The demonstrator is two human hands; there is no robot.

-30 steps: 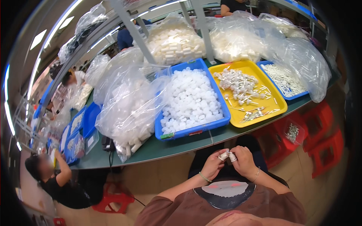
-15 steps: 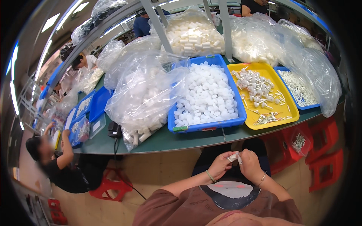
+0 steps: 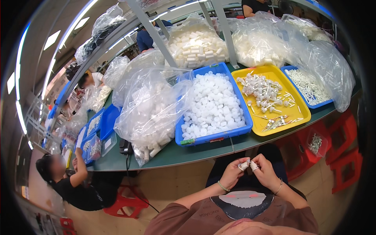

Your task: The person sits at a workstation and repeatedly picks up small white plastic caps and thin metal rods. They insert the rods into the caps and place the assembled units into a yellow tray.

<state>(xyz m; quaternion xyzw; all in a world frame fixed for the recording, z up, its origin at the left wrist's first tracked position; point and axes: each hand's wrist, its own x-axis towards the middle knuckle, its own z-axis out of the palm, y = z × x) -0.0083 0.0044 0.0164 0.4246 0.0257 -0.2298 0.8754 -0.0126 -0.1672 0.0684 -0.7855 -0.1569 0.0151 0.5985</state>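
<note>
Above my lap, just off the table's front edge, my left hand (image 3: pixel 232 172) and my right hand (image 3: pixel 265 171) are held close together, fingertips nearly meeting. Both are closed in a pinch. White wrapping (image 3: pixel 243 166) shows at the left thumb, and a similar white band (image 3: pixel 254 166) at the right thumb. Whatever is pinched between the fingertips is too small to make out. Straight ahead of them stands a blue tray (image 3: pixel 219 138) heaped with small white translucent plastic caps (image 3: pixel 213 103). To its right, a yellow tray (image 3: pixel 288 124) holds white stick-like parts with caps (image 3: pixel 264 92) and thin wired pieces (image 3: pixel 276 122).
A clear bag of white cylinders (image 3: pixel 150 117) lies left of the blue tray, near a black adapter (image 3: pixel 125 147) with its cord. Another blue tray (image 3: pixel 319 105) holds white rods at far right. Red stools (image 3: pixel 346 168) stand below. A co-worker (image 3: pixel 74 184) sits at left.
The view has shifted, so the table sits slightly lower in the picture. My fingertips have turned slightly, and the white wrappings on the two hands now appear lower and side by side.
</note>
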